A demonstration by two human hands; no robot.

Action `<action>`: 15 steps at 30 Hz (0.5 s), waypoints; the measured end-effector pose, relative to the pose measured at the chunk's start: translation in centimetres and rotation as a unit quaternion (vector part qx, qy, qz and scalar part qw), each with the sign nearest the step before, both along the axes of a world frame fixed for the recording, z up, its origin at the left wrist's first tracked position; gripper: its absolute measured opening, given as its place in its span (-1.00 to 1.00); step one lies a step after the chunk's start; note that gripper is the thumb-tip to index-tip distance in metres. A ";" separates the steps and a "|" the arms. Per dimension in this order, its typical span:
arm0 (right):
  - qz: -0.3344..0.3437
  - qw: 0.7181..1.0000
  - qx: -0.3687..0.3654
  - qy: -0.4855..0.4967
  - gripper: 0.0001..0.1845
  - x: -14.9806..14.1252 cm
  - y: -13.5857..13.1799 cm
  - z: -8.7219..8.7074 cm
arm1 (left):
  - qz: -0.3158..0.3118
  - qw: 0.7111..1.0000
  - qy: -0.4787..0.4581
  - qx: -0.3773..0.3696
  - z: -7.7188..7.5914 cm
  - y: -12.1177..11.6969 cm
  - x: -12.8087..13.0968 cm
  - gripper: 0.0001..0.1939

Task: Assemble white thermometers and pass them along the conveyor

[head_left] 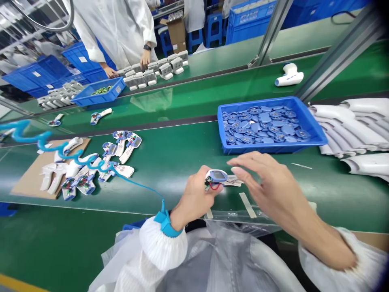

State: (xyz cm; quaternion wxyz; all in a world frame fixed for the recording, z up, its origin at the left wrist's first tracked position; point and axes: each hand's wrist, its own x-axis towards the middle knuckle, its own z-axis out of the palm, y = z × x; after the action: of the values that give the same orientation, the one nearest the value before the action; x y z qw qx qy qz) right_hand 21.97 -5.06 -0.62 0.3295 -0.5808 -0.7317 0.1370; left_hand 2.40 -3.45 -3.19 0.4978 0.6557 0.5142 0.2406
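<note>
Green assembly-line worktop [179,146], cluttered. Left hand [193,198] clenched around small blue-rimmed display module [216,176], red wires bunched under it, screen end poking past the fingers toward right hand [273,186]. Fingers of that right hand spread, open, empty, just beside the module. Blue tray [273,149] of blue parts beyond right hand; wired white shells [117,156] well off past left hand.

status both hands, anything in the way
Left hand gripping blue-rimmed display unit, red wires showing. Right hand open, hovering beside it, fingers near blue parts tray. Coiled blue wrist-strap cord lies across belt from left hand.
</note>
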 end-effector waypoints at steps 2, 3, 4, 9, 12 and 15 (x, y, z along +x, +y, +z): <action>0.028 0.999 -0.033 0.020 -0.70 0.0 0.4 -1.0 | -0.019 1.000 -0.012 0.011 0.0 0.0 0.2 -0.83; 0.039 0.998 -0.038 0.022 -0.72 -0.1 0.4 -1.3 | -0.026 0.999 -0.016 0.014 0.0 -0.1 0.2 -0.83; 0.043 0.998 -0.031 0.016 -0.72 -0.4 0.4 -1.4 | -0.032 0.999 -0.019 0.014 0.0 -0.2 0.3 -0.84; -0.018 0.995 0.075 -0.064 -0.55 -1.4 -0.6 -0.1 | -0.020 0.996 -0.058 -0.069 -0.7 -0.1 0.5 -0.80; -0.121 0.990 0.034 -0.059 -0.61 0.5 -0.7 0.0 | 0.015 0.970 -0.144 -0.194 -1.3 0.1 0.4 -0.66; -0.240 0.961 -0.067 -0.122 -0.52 3.8 -1.1 -2.7 | 0.029 0.936 -0.217 -0.276 -1.4 0.2 0.2 -0.44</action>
State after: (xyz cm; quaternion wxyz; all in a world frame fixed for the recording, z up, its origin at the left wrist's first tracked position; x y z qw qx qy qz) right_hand 25.77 -6.20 -3.29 0.2210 -0.7727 -0.5943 0.0309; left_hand 2.58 -3.29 -4.60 0.7515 0.4094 0.4582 0.2402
